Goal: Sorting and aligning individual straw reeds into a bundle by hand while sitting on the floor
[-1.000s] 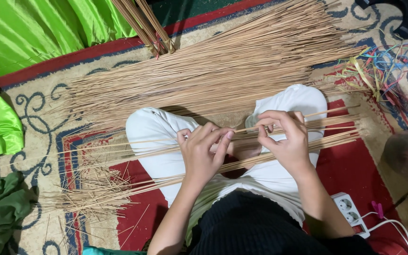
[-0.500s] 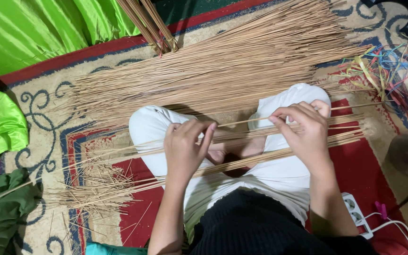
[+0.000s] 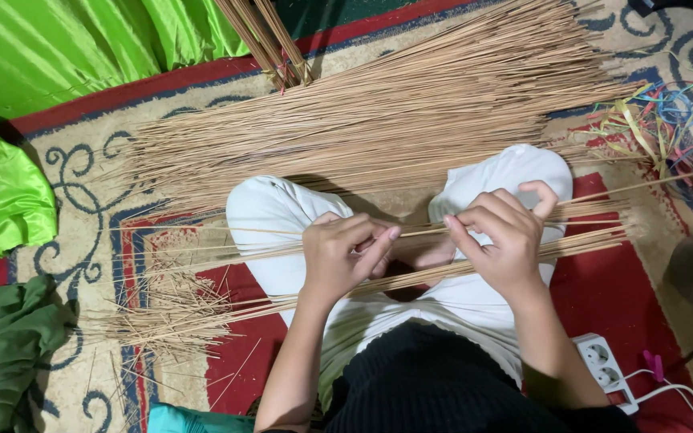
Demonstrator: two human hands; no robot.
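Left hand (image 3: 345, 256): fingers curled, pinching thin tan sticks (image 3: 419, 232) lying across the lap. Right hand (image 3: 500, 240): fingers bent, pinching the same sticks just beside the left. Lower bundle of tan sticks (image 3: 587, 240): crosses both white-trousered knees (image 3: 270, 212). Large loose pile of long tan sticks (image 3: 378, 120): spread on patterned red and beige carpet (image 3: 82, 168), beyond the knees. White power strip (image 3: 603, 370): near right elbow. Green satin cloth (image 3: 66, 48): upper left.

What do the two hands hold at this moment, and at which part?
Both the left hand and the right hand pinch thin tan sticks near their middle, over the lap; the ends stick out sideways.
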